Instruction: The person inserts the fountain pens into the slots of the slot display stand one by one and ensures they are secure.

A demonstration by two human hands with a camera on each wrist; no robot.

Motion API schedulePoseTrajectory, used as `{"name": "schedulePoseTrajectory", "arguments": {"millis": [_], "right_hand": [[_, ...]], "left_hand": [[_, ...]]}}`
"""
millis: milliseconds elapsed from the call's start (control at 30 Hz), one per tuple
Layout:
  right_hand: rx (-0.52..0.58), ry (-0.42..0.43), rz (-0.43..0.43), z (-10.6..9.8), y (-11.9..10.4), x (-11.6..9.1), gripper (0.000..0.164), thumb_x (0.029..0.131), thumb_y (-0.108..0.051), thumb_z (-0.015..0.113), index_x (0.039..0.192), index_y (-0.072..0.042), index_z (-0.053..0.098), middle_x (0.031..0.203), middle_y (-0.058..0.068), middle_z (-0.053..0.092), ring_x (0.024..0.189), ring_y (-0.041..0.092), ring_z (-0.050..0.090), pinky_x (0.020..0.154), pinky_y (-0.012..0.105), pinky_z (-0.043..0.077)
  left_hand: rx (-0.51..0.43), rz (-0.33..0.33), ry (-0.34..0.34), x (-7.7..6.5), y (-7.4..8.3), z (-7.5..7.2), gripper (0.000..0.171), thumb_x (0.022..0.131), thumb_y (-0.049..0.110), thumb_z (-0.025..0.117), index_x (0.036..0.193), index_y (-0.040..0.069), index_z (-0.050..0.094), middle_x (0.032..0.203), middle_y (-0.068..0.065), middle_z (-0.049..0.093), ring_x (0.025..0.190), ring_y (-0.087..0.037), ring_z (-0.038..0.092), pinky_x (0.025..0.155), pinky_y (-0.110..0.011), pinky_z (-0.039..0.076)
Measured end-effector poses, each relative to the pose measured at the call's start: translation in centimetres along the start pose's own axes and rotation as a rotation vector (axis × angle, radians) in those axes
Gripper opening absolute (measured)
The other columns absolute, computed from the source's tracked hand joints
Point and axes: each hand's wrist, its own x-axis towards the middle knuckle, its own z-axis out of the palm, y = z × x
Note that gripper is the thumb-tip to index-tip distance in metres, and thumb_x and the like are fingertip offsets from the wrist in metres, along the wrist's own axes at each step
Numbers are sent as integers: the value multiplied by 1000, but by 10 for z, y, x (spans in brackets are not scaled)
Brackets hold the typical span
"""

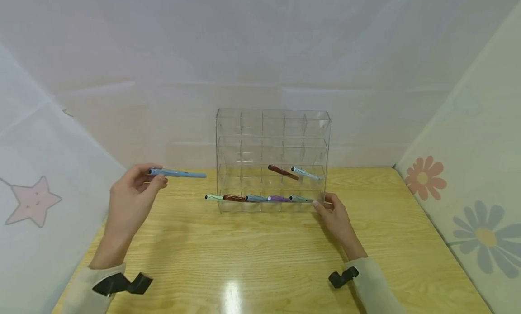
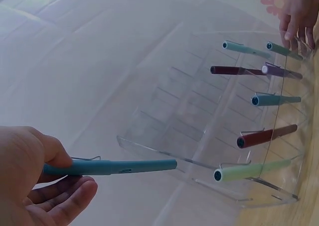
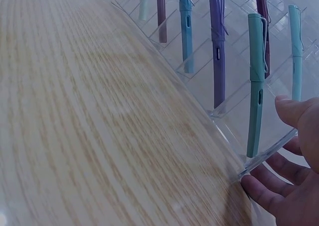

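Note:
My left hand (image 1: 136, 196) pinches a blue pen (image 1: 179, 173) between thumb and fingers. The pen lies nearly level, its clip end in the hand and its other end towards the clear pen rack (image 1: 272, 111). At the rack's lower right corner, my right hand (image 1: 337, 219) grips the side, thumb in front. The bottom row bears pale green (image 1: 213, 197), dark red (image 1: 234, 198), blue (image 1: 256, 198), purple (image 1: 278, 198) and green (image 1: 300, 199) pens. One row up, on the right, lean a dark red pen (image 1: 283, 172) and a pale blue pen (image 1: 304, 173).
The rack stands on a wooden table (image 1: 244, 250) near its back edge. White cloth (image 1: 183, 47) hangs behind and at both sides, with printed flowers on the right and a star on the left. The rack's upper two rows hold no pens.

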Motion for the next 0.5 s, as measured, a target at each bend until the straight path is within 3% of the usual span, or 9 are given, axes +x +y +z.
{"name": "schedulePoseTrajectory", "arguments": {"millis": [233, 400, 500], "right_hand": [[6, -5, 28, 0, -4, -2, 61, 109, -37, 62, 156, -3, 44, 156, 21, 50, 142, 40, 55, 102, 29, 56], [-9, 4, 16, 2, 0, -1, 60, 109, -38, 63, 154, -4, 45, 154, 20, 52, 141, 40, 56, 101, 31, 58], [-2, 0, 9, 1, -1, -2, 60, 109, -38, 63, 154, -3, 45, 155, 20, 51, 141, 40, 55, 104, 34, 58]], "left_hand": [[-34, 50, -21, 8, 16, 14, 32, 107, 21, 66, 136, 7, 66, 103, 11, 74, 86, 9, 73, 85, -6, 55], [-72, 53, -58, 14, 19, 24, 34, 107, 24, 67, 135, 6, 66, 103, 6, 75, 87, 6, 74, 84, -7, 55], [-83, 44, -86, 17, 22, 30, 35, 107, 27, 67, 136, 6, 66, 108, -5, 77, 88, 3, 74, 84, -9, 56]]}}
